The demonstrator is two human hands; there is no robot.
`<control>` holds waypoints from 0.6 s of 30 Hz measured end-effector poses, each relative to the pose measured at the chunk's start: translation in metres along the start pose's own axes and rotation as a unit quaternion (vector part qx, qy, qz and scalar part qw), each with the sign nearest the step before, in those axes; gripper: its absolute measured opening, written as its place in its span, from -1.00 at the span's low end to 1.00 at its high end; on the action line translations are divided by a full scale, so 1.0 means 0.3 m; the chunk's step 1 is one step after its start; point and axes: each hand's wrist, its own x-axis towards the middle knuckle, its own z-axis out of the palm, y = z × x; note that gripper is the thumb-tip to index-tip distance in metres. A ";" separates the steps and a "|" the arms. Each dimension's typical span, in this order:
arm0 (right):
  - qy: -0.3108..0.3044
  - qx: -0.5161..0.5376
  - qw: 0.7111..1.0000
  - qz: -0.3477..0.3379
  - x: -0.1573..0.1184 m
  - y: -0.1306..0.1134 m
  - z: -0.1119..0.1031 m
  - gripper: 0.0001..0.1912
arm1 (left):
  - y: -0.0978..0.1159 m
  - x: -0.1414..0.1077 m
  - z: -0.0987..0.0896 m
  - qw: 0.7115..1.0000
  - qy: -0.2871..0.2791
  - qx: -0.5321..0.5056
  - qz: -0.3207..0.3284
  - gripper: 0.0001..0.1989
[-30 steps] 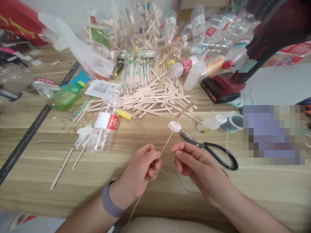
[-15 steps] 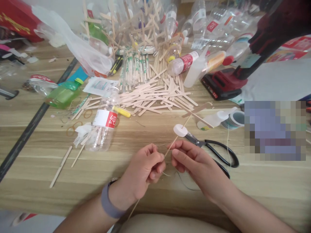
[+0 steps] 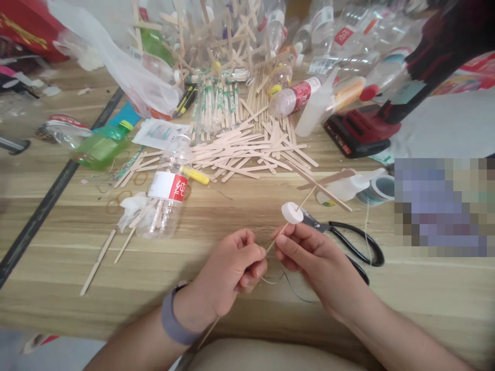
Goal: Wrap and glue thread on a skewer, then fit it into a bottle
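Observation:
A thin bamboo skewer (image 3: 272,244) slants between my hands, its lower end emerging below my left wrist. My left hand (image 3: 240,268) is closed around it. The fingertips of my right hand (image 3: 309,252) pinch the skewer just under a white bottle cap (image 3: 292,212) threaded on it. At the top of the skewer sits a cross of flat wooden sticks (image 3: 325,184). A fine thread (image 3: 294,288) trails from my left fingers across to beneath my right hand. Black-handled scissors (image 3: 335,229) lie behind my right hand, partly covered by it.
A clear bottle (image 3: 164,206) holding sticks stands left of my hands. Beyond are piled craft sticks (image 3: 240,154), a yellow-handled tool (image 3: 195,175) and a green bottle (image 3: 102,147). On the right are a glue bottle (image 3: 340,189), a thread spool (image 3: 377,189) and a red power drill (image 3: 359,129).
The skewer with its cap and stick cross has shifted slightly right and down, and the cap has tilted. My right hand has moved a little right. More of the thread shows.

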 end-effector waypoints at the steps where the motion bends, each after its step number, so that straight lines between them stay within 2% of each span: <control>1: 0.001 0.001 1.000 0.000 0.000 0.000 0.000 -0.69 | -0.002 0.001 0.000 1.000 -0.001 0.001 0.003 -0.74; 18: -0.006 0.018 1.000 0.005 0.001 0.002 0.003 -0.67 | -0.002 0.006 -0.001 1.000 -0.005 0.008 -0.006 -0.71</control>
